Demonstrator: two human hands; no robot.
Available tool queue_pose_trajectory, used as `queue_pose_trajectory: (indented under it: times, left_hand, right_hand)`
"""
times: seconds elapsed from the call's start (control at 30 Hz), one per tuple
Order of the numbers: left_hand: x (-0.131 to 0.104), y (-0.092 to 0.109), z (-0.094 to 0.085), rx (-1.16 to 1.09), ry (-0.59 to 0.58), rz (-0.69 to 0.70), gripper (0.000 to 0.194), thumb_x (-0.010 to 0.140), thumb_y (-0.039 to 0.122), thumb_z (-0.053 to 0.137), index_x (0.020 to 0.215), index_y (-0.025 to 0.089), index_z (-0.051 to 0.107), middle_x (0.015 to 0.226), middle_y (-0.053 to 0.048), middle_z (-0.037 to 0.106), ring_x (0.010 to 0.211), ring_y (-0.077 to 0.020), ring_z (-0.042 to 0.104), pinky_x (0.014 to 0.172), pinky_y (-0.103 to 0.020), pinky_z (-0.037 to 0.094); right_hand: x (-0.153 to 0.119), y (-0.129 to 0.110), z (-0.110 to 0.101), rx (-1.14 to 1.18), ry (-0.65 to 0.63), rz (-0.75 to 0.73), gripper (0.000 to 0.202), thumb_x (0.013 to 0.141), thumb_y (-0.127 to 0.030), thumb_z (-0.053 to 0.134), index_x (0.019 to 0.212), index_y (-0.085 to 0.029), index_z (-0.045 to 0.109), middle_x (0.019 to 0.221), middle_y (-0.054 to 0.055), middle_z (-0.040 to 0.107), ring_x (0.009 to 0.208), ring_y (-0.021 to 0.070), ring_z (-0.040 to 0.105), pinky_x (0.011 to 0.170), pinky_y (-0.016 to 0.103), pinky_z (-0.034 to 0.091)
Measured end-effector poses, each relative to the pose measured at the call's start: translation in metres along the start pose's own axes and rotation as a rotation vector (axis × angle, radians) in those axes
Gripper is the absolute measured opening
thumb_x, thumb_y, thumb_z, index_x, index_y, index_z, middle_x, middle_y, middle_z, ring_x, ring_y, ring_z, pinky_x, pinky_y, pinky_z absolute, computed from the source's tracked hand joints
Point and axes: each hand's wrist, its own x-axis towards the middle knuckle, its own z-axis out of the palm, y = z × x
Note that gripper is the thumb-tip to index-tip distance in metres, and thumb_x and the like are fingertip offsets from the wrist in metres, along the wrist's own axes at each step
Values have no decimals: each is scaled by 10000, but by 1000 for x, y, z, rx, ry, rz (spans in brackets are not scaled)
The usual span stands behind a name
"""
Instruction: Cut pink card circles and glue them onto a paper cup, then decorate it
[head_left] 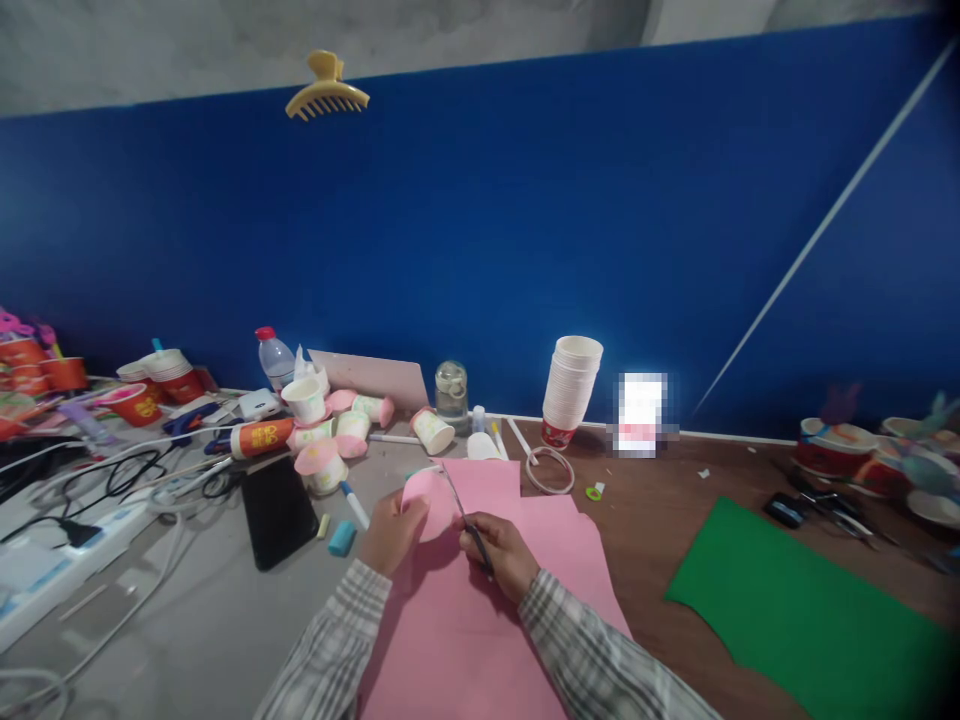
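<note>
My left hand (pixel 393 530) pinches the left edge of a rounded piece of pink paper (pixel 435 503). My right hand (pixel 501 553) is wrapped round the dark handles of a pair of scissors (pixel 480 548). The scissors' blades point up and to the left, along the right side of the rounded piece. Beneath both hands lies a large pink sheet (pixel 472 640) with a stepped, cut upper edge. How far the blades are apart is too small to tell.
Several small paper cups with pink parts (pixel 322 464) cluster at left, near a black phone (pixel 279 512). Behind stand a glass jar (pixel 451 396) and a tall cup stack (pixel 571 390). Green sheet (pixel 810 610) lies right; cables and a power strip (pixel 75 550) lie left.
</note>
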Motion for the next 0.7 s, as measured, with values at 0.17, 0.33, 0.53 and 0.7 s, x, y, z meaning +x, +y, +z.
queue_pose_trajectory:
  times: [0.17,0.33,0.53,0.7]
  left_hand:
    - [-2,2,1,29,35,90,240,564,413,526,446,232,423,413,85,346,449,-123,341,433,-261,294]
    - [-3,4,1,44,46,112,231,568,401,521,444,226,437,411,83,360,444,-122,347,427,-257,299]
    - [-3,3,2,40,38,100,231,574,413,514,461,224,445,423,78,367,453,-127,359,439,-265,316]
    - [-3,7,1,31,12,52,241,552,434,514,459,230,426,431,82,339,469,-126,344,454,-272,306]
  right_hand:
    - [1,3,-1,-3,-2,-3,294,490,-363,743,691,-170,652,334,-133,430,315,41,332,323,150,257]
    - [0,2,-1,5,-4,-8,288,492,-359,751,688,-171,654,331,-134,420,317,37,323,321,143,251]
    - [-2,2,0,26,-4,-8,307,509,-387,745,711,-176,650,342,-133,412,305,34,317,312,146,261]
    - [0,6,0,28,-3,-3,315,507,-390,746,717,-178,646,333,-140,399,287,35,312,294,152,274]
